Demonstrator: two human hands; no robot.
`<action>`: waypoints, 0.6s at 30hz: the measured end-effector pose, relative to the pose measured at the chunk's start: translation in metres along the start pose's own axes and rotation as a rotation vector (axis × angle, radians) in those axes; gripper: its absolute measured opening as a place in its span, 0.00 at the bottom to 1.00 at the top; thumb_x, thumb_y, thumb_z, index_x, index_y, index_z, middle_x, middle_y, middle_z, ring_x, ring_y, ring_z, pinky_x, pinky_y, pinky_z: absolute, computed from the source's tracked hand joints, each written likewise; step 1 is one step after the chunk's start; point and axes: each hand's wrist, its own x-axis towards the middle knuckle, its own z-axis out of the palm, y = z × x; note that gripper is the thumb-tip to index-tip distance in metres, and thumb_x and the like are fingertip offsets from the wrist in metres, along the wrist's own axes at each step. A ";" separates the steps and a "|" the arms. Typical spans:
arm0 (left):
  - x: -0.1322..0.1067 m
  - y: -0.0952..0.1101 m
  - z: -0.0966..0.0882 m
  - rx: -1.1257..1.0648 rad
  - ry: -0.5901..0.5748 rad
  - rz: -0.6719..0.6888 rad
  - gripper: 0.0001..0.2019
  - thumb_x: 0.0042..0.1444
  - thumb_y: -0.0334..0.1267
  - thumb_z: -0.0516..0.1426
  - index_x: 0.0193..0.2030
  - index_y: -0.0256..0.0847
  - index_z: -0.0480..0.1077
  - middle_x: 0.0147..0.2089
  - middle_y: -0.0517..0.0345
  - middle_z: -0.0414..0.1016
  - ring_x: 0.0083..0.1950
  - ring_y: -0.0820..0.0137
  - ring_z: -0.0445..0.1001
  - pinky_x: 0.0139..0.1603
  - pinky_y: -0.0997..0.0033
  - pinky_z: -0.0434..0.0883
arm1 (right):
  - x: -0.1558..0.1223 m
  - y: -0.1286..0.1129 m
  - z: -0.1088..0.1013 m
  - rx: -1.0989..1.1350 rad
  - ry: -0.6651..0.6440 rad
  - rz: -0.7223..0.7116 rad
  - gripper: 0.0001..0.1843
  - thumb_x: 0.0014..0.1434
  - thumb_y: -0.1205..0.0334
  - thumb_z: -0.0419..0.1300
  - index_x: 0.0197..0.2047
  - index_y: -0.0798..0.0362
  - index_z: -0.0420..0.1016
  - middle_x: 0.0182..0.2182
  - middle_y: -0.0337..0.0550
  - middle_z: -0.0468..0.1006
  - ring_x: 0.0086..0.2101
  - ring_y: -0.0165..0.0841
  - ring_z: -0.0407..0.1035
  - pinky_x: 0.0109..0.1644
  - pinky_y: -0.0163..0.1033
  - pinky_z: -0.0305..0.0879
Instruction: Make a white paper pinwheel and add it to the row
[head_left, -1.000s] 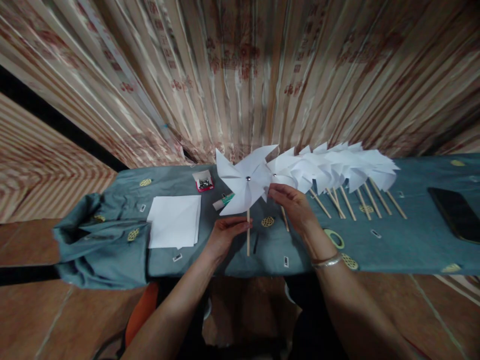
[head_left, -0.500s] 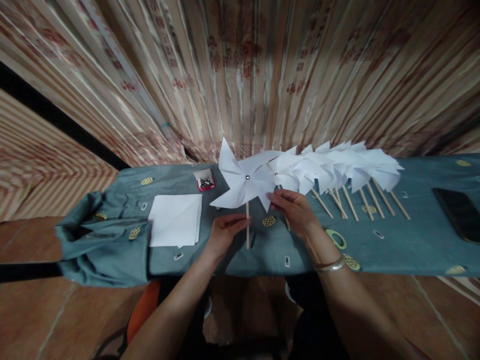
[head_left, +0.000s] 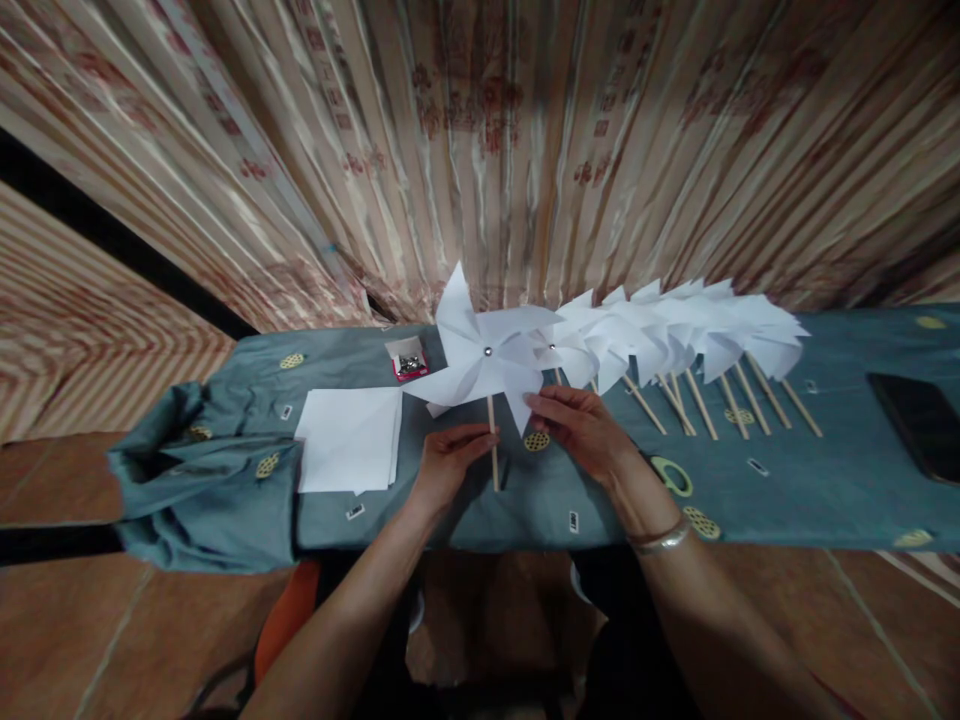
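A white paper pinwheel (head_left: 486, 352) with a shiny pin at its centre stands upright over the table, facing me. My left hand (head_left: 455, 463) pinches its wooden stick (head_left: 493, 470) below the blades. With thumb and fingertips, my right hand (head_left: 574, 425) is closed on the tip of the lower right blade. Just behind and to the right lies a row of overlapping finished pinwheels (head_left: 645, 335), their sticks pointing toward me. Part of the nearest one is hidden by the pinwheel I hold.
Left of my hands is a stack of white paper squares (head_left: 350, 440), with a small red box of pins (head_left: 409, 362) behind it. Green-handled scissors (head_left: 672, 477) lie by my right wrist. A dark phone (head_left: 916, 425) rests far right on the green tablecloth (head_left: 817, 500).
The pinwheel's blades have turned slightly on the pin, and its head has shifted a little left. My right hand has moved slightly left with the blade tip; my left hand stays on the stick.
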 end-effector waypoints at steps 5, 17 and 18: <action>0.000 -0.001 -0.001 -0.002 -0.016 0.005 0.14 0.35 0.42 0.74 0.31 0.40 0.84 0.35 0.51 0.85 0.38 0.64 0.80 0.49 0.63 0.75 | -0.001 0.003 0.001 -0.021 -0.052 0.005 0.17 0.39 0.49 0.78 0.24 0.51 0.81 0.23 0.35 0.77 0.25 0.24 0.66 0.30 0.33 0.64; -0.002 0.001 0.002 -0.035 -0.071 0.009 0.15 0.37 0.43 0.73 0.32 0.38 0.84 0.35 0.49 0.85 0.40 0.60 0.81 0.52 0.59 0.74 | -0.004 0.007 0.009 -0.111 -0.095 -0.015 0.20 0.39 0.44 0.77 0.23 0.51 0.82 0.23 0.38 0.80 0.23 0.25 0.65 0.28 0.34 0.61; -0.002 0.001 0.002 -0.036 -0.080 0.010 0.16 0.37 0.43 0.73 0.33 0.38 0.84 0.35 0.49 0.85 0.40 0.60 0.81 0.53 0.59 0.74 | -0.004 0.007 0.010 -0.107 -0.096 -0.016 0.20 0.38 0.44 0.77 0.23 0.51 0.82 0.23 0.39 0.80 0.23 0.25 0.65 0.28 0.34 0.61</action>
